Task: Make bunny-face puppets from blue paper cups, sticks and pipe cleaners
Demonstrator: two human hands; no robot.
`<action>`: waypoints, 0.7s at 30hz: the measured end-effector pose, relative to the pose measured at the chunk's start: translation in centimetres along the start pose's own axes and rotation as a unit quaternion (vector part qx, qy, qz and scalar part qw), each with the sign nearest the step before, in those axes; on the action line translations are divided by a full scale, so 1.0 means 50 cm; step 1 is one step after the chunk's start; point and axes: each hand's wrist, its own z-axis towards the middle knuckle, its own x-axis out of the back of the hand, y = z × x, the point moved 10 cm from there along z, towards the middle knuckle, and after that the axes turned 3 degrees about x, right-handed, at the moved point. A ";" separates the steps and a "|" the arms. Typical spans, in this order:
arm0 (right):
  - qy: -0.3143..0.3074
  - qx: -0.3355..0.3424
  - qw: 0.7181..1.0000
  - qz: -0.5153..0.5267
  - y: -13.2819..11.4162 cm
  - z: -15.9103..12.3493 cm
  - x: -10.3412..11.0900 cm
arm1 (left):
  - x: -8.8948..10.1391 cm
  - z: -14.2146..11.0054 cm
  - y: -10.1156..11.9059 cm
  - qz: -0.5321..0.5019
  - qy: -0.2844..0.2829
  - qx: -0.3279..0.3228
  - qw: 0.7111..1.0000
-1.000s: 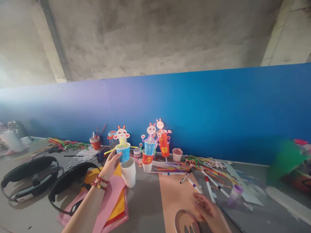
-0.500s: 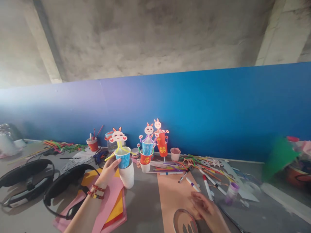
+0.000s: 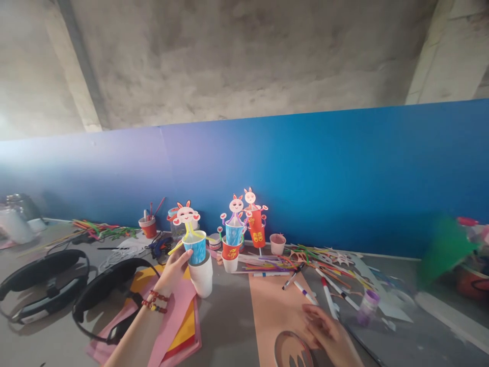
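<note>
L hand grasping blue cup, thumb on near side, other fingers mostly hid. Cup approx. upright, base at mouth of white cup stack on tabletop; can't tell how deep it sits. Rabbit head w/ red-edged ears above blue cup, on yellow stems; heart-marked discs either side of face. Red bead bracelets on L wrist.

R hand released, fingers loosely bent, palm side partly hid; over edge of peach paper, nr. round rimmed item at bottom of view.

Ctr., toward blue panel: second blue cup w/ rabbit fig., stacked on red cup, white cup at bottom. Just behind, to R: red cup stack w/ another rabbit fig.. Small pale cup R of those.

R side: colored stems, markers, purple-capped bottle (blurred), green item (blurred).

L side: two black headsets, the nearer one partly over pink & yellow sheets; red cup w/ pens nr. panel; more colored stems beyond.
</note>
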 end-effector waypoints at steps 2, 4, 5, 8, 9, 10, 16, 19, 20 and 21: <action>0.001 0.010 1.000 -0.008 0.003 0.002 0.001 | 0.004 0.003 -0.001 0.001 0.002 -0.004 1.000; -0.002 0.019 1.000 -0.021 0.007 0.001 0.001 | 0.005 0.004 0.001 0.002 0.004 -0.009 1.000; -0.005 0.025 0.999 -0.031 0.007 0.000 0.000 | 0.004 0.003 0.003 0.002 0.003 -0.013 1.000; -0.017 0.069 0.995 -0.073 -0.022 -0.009 -0.012 | -0.003 0.000 0.014 0.007 -0.002 -0.026 1.000; -0.024 0.090 0.991 -0.093 -0.044 -0.012 -0.021 | -0.006 -0.002 0.020 0.009 -0.004 -0.032 0.999; -0.032 0.113 0.986 -0.114 -0.072 -0.015 -0.034 | -0.010 -0.003 0.026 0.012 -0.006 -0.038 0.999; -0.110 0.221 0.959 -0.140 -0.320 -0.008 -0.154 | -0.035 -0.008 0.076 0.036 -0.010 -0.100 0.994; -0.117 0.259 0.956 -0.070 -0.428 0.007 -0.197 | -0.044 -0.025 0.116 0.054 0.000 -0.154 0.987; -0.115 0.275 0.953 -0.047 -0.455 0.009 -0.205 | -0.047 -0.036 0.138 0.064 0.009 -0.184 0.981; -0.112 0.284 0.952 -0.027 -0.475 0.010 -0.211 | -0.049 -0.051 0.165 0.074 0.023 -0.224 0.971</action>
